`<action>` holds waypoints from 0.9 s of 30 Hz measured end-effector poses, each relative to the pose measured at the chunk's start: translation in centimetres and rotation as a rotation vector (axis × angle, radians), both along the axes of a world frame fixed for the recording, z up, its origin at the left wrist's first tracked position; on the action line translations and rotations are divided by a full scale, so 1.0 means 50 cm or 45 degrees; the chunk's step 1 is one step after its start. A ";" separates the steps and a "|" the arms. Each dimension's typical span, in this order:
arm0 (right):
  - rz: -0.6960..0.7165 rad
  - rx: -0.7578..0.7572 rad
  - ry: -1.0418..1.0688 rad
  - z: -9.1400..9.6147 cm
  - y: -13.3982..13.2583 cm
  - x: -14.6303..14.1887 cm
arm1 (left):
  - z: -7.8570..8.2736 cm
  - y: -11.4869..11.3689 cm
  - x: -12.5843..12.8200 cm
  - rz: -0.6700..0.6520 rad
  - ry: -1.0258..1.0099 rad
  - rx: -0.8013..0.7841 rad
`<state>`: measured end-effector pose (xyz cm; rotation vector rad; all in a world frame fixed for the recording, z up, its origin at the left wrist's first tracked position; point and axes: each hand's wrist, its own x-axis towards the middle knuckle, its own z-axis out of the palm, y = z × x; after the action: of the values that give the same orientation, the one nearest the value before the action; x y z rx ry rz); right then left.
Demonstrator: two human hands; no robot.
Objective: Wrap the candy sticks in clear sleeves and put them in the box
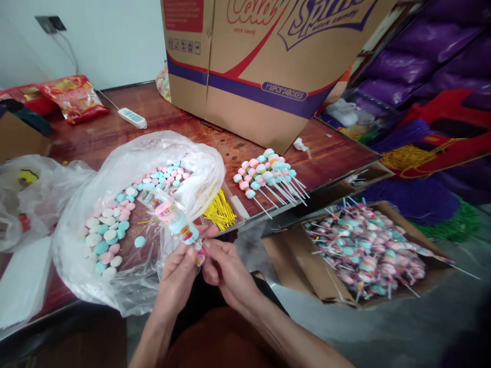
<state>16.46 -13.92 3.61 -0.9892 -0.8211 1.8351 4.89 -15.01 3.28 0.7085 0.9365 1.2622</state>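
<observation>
While the wrapped candy stick (174, 221) is tilted just below the centre of the frame, the left hand (179, 271) and the right hand (227, 267) both pinch its lower end with the fingertips. Loose candies (109, 235) lie on a plastic bag (72, 245) at the left; bare candy sticks (266, 173) rest on the desk (333, 153), right of the centre.

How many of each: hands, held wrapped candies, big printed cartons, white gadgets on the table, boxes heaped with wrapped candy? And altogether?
Left hand and right hand: 2
Held wrapped candy: 1
Big printed carton: 1
White gadget: 1
Box heaped with candy: 1
Total: 6
</observation>
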 end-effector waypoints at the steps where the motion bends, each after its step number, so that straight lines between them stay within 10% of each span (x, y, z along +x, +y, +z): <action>1: 0.128 0.023 -0.019 0.003 0.002 0.000 | 0.008 -0.001 -0.010 -0.020 -0.053 0.012; 6: 0.236 0.682 -1.123 0.015 0.050 0.045 | 0.026 0.016 -0.021 0.248 -0.123 0.054; 11: 0.157 0.796 -2.084 -0.009 0.123 0.069 | 0.018 0.034 -0.003 0.315 -0.129 -0.129; 22: 0.344 0.673 -2.129 -0.009 0.153 0.075 | 0.010 0.061 0.002 0.370 -0.125 -0.057; 27: -0.158 0.663 -1.528 -0.003 0.137 0.102 | 0.004 0.079 0.006 0.371 -0.088 -0.083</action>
<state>21.57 -7.06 3.46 -1.6979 -1.7512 0.6826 5.21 -11.05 3.50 0.4853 1.0458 1.4940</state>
